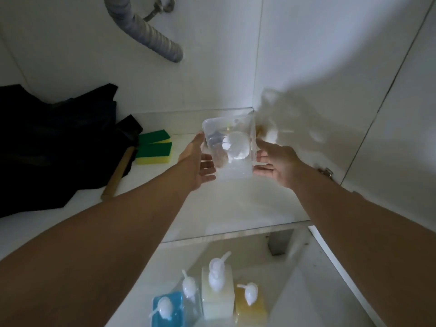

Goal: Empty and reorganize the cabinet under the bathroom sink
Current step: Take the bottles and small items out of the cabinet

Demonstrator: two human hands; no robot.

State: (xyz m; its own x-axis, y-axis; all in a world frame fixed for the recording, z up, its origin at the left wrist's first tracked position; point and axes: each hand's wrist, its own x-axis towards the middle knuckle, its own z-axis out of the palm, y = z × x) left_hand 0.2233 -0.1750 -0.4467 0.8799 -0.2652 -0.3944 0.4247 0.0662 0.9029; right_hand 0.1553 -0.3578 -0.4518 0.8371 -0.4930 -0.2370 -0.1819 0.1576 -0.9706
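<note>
Lying at the far left of the white cabinet shelf (236, 204) is a crumpled black cloth bag (54, 147), with a wooden-handled hammer (116, 172) poking out beside two green-and-yellow sponges (154, 149). Above them hangs a grey ribbed drain hose (151, 29). At centre, the left hand (200, 164) and right hand (276, 164) flank a clear rectangular plastic container (230, 147), fingers spread and fairly straight against its side walls, not curled round it. It sits toward the far right corner of the shelf, long axis running near to far, open top facing up, a white round object inside. Held only by flat palms, the smooth walls could slip, tipping the contents out. A blurred pale mass at the right cannot be identified. Nearer, on a lower level, stand four pump bottles (217, 293).
</note>
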